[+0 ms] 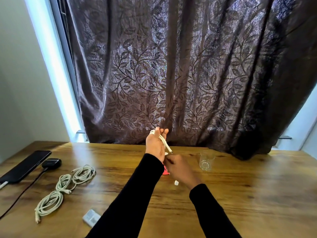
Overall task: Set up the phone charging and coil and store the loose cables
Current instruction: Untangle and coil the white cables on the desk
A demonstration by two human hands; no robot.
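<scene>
In the head view, the left hand [155, 146] is raised above the counter [240, 194], palm turned toward the camera and fingers pointing up in front of the curtain [188, 66]. A white cable [164, 142] is wound around this hand, passing over the fingers and across the palm, and its plug end sticks out down and to the right near the wrist; the grip of the left hand is closed around the loops. The right hand [180, 169] is held just below and to the right of the left, blurred, with its back toward the camera. Whether its grip holds the cable end cannot be told. Both forearms are covered by black sleeves.

A printed label is seen on the small white adapter [91, 220] at the lower left, but its writing is too small to be read.

On the left of the counter, two coiled white cables [68, 186] are laid beside each other, touching. Farther left a dark phone [25, 166] is laid flat, with a small black case [51, 163] just beside it and a black cord [22, 193] running toward the near edge. A clear glass [206, 161] is stood upright to the right of the hands. A small white piece [176, 182] is seen under the right wrist, and something red [166, 171] is mostly hidden between the forearms.
</scene>
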